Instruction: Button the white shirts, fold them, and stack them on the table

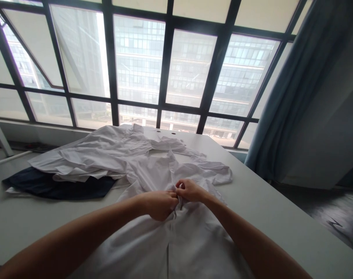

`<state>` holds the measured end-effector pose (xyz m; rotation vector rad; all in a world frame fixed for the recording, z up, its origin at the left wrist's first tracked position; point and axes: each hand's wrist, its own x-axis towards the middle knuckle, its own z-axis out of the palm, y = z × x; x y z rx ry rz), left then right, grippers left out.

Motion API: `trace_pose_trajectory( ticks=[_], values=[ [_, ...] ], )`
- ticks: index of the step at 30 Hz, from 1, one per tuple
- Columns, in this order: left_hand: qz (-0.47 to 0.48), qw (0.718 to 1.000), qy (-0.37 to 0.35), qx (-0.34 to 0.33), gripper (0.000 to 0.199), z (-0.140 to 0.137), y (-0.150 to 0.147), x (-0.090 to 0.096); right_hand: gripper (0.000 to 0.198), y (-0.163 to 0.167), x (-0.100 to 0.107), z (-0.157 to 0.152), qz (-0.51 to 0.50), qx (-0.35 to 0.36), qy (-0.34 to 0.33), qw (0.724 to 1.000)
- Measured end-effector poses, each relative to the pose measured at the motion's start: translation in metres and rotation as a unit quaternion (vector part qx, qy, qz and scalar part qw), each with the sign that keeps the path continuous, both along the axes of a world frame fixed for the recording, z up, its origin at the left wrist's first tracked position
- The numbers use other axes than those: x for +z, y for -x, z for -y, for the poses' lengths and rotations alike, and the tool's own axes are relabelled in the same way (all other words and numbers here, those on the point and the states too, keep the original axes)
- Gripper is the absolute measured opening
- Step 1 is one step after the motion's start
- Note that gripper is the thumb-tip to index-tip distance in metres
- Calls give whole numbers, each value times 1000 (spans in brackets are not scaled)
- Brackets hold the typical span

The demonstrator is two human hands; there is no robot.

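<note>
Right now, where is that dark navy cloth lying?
In the head view, the dark navy cloth lies on the left side of the white table, partly under the pile of white shirts, left of both hands.

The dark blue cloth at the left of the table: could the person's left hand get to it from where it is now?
Probably yes. The left hand pinches the white shirt beside the right hand; bare table lies between it and the dark blue cloth, though white garments cover its far edge.
</note>
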<state>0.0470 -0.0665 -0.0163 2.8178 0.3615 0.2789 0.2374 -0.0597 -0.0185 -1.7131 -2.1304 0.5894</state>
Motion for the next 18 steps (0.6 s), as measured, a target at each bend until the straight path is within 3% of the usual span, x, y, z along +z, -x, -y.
trace_pose_trajectory(
  ticks=[2, 4, 7, 11, 14, 18],
  values=[
    [-21, 999, 23, -32, 15, 8, 1, 7, 24, 3, 4, 6, 6, 28, 26, 999],
    [-6, 998, 54, -20, 17, 9, 2, 13, 31, 6, 6, 10, 20, 25, 24, 999],
    [52, 994, 55, 83, 26, -3, 3, 13, 26, 9, 3, 11, 61, -20, -20, 998],
    [70, 970, 19, 230, 23, -23, 2, -2, 19, 9, -1, 5, 51, -43, -68, 995],
    [60, 960, 18, 273, 23, -29, -3, -13, 16, 7, -1, 1, -45, -38, -23, 998],
    [65, 955, 21, 289, 19, -29, -9, -18, 8, 3, 2, 0, -181, -40, 96, 978]
  ],
)
